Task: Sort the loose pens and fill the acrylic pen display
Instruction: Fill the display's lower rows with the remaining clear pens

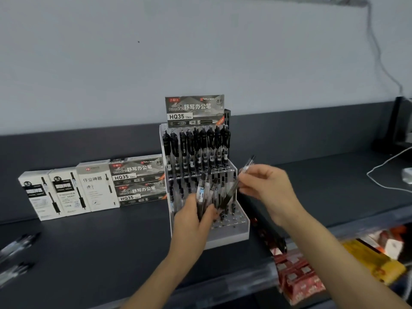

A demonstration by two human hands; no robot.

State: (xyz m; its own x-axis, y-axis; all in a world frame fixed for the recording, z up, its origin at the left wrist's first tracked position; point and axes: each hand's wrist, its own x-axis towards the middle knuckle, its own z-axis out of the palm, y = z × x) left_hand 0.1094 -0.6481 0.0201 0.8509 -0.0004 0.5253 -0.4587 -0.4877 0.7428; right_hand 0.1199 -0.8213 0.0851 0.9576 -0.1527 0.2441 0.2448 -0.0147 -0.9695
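several pens [201, 190] are bunched in the left hand [191, 221], its grip curled round them before the acrylic display [231, 236]; the right hand [269, 188] pinches one pen [248, 165], it seems; if the left grip loosens, the bunch may spill on the surface [111, 241] or knock the seated pens [196, 148]

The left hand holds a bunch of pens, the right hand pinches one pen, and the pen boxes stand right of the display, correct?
Not quite. In the head view the pen boxes stand left of the acrylic display, not right. The rest holds: the left hand holds a bunch of pens and the right hand pinches one pen.
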